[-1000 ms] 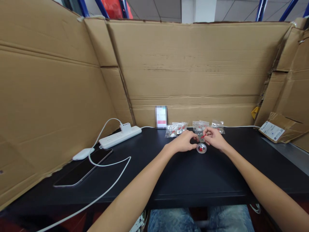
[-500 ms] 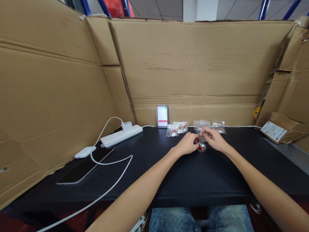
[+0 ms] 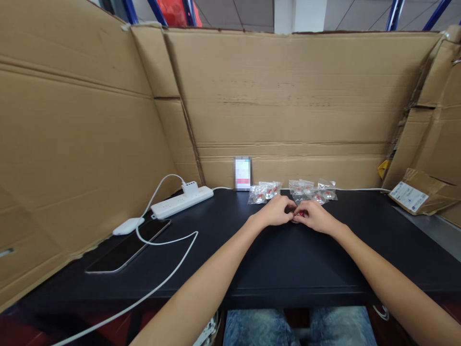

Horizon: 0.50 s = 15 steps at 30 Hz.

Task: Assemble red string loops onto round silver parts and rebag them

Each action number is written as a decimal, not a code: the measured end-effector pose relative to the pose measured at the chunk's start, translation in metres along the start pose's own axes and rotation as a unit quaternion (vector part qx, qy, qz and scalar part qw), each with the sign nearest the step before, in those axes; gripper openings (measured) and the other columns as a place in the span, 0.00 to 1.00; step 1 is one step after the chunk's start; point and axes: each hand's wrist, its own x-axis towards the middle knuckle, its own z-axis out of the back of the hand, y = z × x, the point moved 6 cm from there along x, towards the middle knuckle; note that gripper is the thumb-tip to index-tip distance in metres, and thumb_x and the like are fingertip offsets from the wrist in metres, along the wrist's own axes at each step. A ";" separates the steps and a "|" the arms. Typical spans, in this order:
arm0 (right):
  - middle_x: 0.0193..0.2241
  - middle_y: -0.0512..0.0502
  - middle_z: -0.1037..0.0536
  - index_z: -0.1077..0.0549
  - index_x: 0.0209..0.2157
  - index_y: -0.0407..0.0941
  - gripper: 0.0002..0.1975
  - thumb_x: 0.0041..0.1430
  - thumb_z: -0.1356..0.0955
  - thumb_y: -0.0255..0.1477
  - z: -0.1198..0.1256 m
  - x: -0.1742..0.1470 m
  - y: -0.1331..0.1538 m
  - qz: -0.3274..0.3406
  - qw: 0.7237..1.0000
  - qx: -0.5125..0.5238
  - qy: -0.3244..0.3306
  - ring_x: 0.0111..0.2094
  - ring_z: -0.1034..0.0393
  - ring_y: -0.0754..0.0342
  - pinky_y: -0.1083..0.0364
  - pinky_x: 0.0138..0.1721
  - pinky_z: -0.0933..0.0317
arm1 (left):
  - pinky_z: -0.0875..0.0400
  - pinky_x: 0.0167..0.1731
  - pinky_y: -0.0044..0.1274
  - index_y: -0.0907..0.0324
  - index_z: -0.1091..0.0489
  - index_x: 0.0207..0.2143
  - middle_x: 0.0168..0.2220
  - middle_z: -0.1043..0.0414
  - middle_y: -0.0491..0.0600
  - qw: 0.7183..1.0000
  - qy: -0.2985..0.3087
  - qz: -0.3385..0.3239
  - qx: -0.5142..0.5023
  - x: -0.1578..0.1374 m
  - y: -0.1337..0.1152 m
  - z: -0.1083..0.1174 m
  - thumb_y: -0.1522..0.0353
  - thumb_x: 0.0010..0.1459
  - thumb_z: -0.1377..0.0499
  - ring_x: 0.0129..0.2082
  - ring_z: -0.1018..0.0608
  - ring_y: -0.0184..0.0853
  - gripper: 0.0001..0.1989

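My left hand (image 3: 279, 210) and my right hand (image 3: 314, 216) meet low over the black table, fingertips close together. Between them is a small round shiny disc with a red centre (image 3: 297, 220), mostly covered by the fingers. The left thumb and fingers pinch at its left side. On its right, the right thumb and fingertips are closed at the red part. Just behind the hands lie small clear bags (image 3: 304, 191) with shiny and red pieces inside. Another group of clear bags (image 3: 264, 192) lies behind the left hand.
A lit phone (image 3: 242, 174) leans on the cardboard wall (image 3: 288, 96). At the left are a white power strip (image 3: 183, 202), a white charger (image 3: 127, 226), a dark tablet-like device (image 3: 127, 250) and a loose white cable (image 3: 173, 274). A brown package (image 3: 425, 192) sits far right.
My right hand has come down and in toward the left hand, onto the disc. The disc, in plain sight before, is now largely covered. More of the right-hand bags shows.
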 end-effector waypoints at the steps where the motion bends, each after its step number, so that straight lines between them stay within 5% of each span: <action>1: 0.26 0.48 0.27 0.22 0.29 0.44 0.05 0.55 0.31 0.28 -0.001 0.000 -0.001 -0.005 1.000 0.002 0.001 0.26 0.36 0.57 0.57 0.31 0.44 | 0.36 0.41 0.26 0.58 0.23 0.38 0.36 0.23 0.49 1.000 0.011 -0.011 0.001 -0.001 -0.002 0.001 0.68 0.52 0.41 0.37 0.25 0.37 0.11; 15: 0.25 0.49 0.31 0.36 0.26 0.44 0.05 0.56 0.37 0.25 -0.007 -0.004 0.002 -0.031 0.998 -0.019 -0.047 0.27 0.38 0.57 0.58 0.29 0.48 | 0.37 0.38 0.23 0.59 0.23 0.35 0.33 0.24 0.48 0.996 0.074 0.002 -0.053 -0.003 0.009 -0.005 0.62 0.48 0.35 0.34 0.25 0.36 0.13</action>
